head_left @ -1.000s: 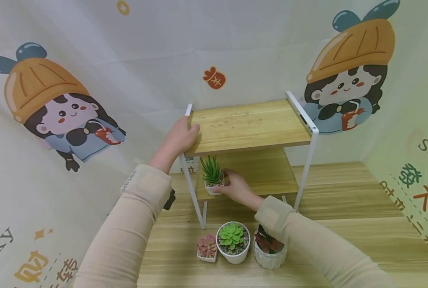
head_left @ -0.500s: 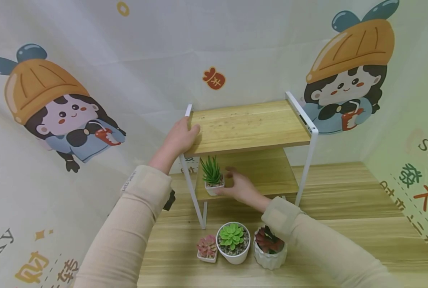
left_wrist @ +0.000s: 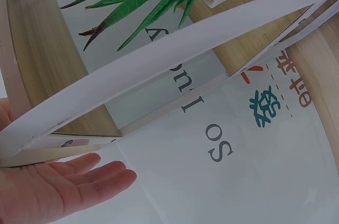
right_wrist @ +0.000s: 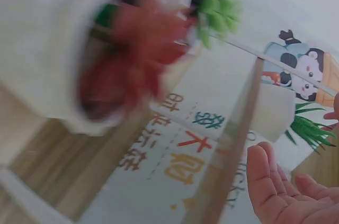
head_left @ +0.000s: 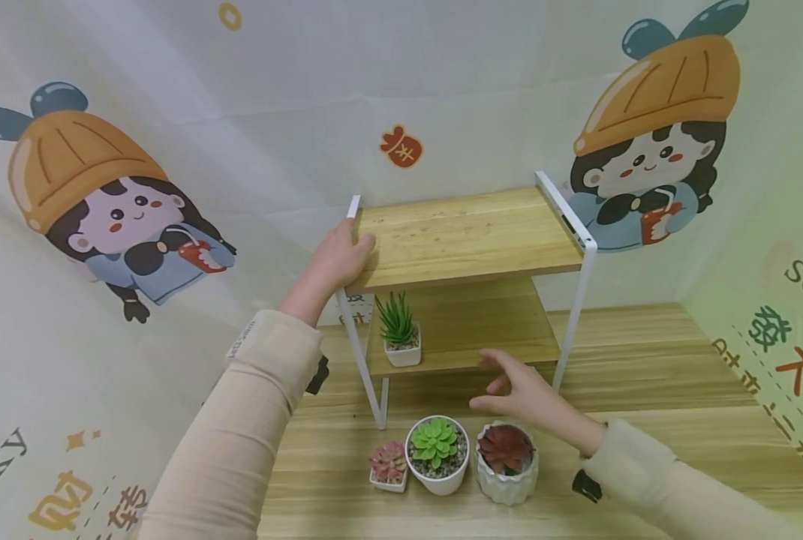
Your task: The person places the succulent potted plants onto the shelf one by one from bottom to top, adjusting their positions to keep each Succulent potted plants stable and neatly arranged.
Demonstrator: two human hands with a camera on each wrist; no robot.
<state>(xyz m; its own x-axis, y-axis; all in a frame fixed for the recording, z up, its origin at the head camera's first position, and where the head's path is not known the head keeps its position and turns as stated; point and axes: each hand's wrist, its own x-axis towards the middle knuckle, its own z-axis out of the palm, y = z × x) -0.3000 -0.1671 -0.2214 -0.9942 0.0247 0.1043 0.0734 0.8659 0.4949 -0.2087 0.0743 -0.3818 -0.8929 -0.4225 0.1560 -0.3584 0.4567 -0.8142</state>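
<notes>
The bench (head_left: 334, 472) carries three plants (head_left: 436, 453) before a rack (head_left: 472, 231); aloe (head_left: 399, 330) stands on its lower shelf (head_left: 489, 326), near the left front corner.

Nearest you: three pots (head_left: 437, 484) in row on table (head_left: 645, 450), rack (head_left: 469, 232) behind; fourth pot (head_left: 403, 355) left on lower shelf (head_left: 482, 322).

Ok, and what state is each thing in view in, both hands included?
Shelf: standing upright.
Spiky green plant: potted, upright on the shelf's lower board, not held.
Pink succulent: potted, on the table.
Green succulent: potted, upright on the table.
Dark red plant: potted, upright on the table.
Left hand: resting on the shelf's top left side.
Right hand: fingers apart, holding nothing.
</notes>
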